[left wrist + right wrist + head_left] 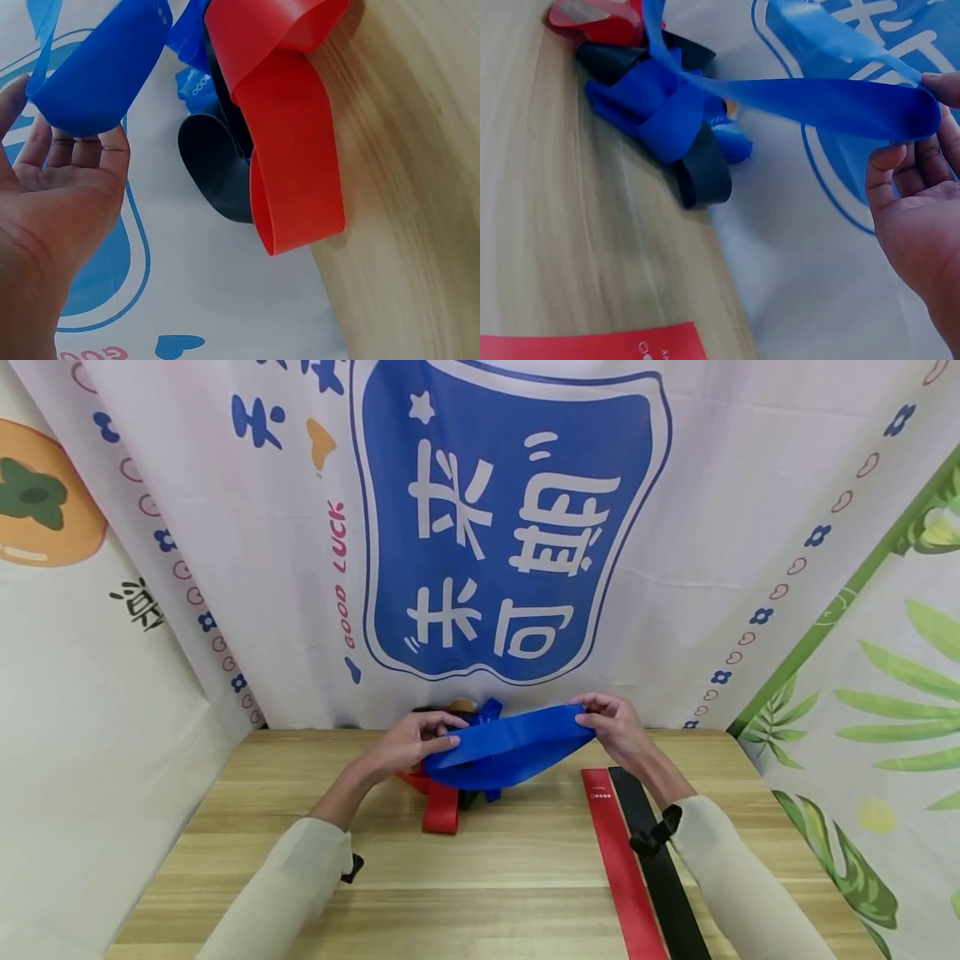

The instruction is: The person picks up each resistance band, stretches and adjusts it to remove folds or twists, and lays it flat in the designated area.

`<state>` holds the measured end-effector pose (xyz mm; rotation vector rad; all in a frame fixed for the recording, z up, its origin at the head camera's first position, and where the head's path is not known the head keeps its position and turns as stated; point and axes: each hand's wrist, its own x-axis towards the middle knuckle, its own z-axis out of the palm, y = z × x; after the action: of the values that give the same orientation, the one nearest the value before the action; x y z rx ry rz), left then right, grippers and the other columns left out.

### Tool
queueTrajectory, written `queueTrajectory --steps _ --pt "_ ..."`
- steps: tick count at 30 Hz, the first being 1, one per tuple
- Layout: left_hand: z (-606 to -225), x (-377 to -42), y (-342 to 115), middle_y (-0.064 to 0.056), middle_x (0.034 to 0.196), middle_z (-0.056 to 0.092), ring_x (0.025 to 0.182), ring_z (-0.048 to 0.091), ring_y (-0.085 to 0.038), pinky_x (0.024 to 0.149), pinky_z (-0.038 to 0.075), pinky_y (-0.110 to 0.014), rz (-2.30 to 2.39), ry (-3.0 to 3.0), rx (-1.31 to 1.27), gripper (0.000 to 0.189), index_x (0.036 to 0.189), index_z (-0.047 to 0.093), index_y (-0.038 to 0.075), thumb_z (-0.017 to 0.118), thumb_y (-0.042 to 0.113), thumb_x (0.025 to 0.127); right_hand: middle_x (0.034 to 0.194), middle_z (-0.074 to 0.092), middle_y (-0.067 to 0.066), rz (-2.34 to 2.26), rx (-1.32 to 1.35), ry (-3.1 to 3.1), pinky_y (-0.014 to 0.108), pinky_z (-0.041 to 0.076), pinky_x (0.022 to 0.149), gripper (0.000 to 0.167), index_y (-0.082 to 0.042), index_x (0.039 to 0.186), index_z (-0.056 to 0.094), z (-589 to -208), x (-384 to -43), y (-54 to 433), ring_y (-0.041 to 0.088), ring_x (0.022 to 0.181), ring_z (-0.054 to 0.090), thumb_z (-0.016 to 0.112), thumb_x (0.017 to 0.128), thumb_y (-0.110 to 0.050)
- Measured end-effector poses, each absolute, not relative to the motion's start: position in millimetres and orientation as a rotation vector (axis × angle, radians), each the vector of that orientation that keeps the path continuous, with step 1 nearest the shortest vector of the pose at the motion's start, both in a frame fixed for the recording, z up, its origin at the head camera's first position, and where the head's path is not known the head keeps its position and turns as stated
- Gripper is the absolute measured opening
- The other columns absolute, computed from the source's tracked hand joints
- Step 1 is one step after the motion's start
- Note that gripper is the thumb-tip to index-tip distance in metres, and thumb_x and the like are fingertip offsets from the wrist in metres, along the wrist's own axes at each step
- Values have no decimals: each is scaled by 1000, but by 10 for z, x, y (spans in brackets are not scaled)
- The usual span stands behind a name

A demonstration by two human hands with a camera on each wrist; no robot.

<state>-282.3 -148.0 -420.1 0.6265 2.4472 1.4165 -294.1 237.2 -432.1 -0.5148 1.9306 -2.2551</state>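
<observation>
A blue elastic loop band (517, 731) hangs stretched between both hands above the back of the table. My left hand (408, 743) holds its left end between thumb and fingers, and my right hand (618, 731) pinches the opposite end. In the left wrist view the band's end (105, 75) rests against the fingertips; in the right wrist view the other end (922, 112) bends round between thumb and fingers. Below lies a bunch of bands: a red loop (296, 150), a black loop (214, 169) and a crumpled blue one (667, 105). Part of the bunch is hidden behind the held band.
A red band (622, 860) and a black band (660, 868) lie flat side by side on the wooden table (487, 893), under and beside the right forearm. A printed cloth (675, 568) hangs right behind the table's back edge.
</observation>
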Motion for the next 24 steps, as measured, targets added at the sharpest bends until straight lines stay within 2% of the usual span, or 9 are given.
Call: queueTrajectory --steps 5,13,19,24 --pt "-4257 -2790 -1450 -9 98 57 94 55 -26 75 46 -34 1398 2437 660 34 133 70 11 69 27 104 98 64 2 -2230 -614 1923 21 52 81 23 -14 108 76 -4213 -2882 2312 17 93 56 62 101 3" --pt "-4345 -2789 -1370 -2 85 54 86 55 -22 75 43 -33 1279 2440 800 27 128 74 12 69 24 104 103 66 2 -2178 -709 1930 26 56 86 28 -15 108 76 -4056 -2795 2178 20 100 59 58 101 5" --pt "-4405 -2787 -1336 0 79 53 83 57 -21 75 47 -32 1321 2383 810 20 120 76 12 70 22 104 106 64 3 -2167 -727 1936 29 56 86 29 -17 106 76 -3999 -2756 2111 22 102 57 57 100 5" --pt "-4449 -2785 -1338 -2 82 58 88 59 -23 76 50 -32 1372 2321 788 15 113 75 9 69 19 104 107 64 2 -2159 -728 1936 30 55 87 29 -19 106 76 -3997 -2736 2088 22 104 56 58 99 3"
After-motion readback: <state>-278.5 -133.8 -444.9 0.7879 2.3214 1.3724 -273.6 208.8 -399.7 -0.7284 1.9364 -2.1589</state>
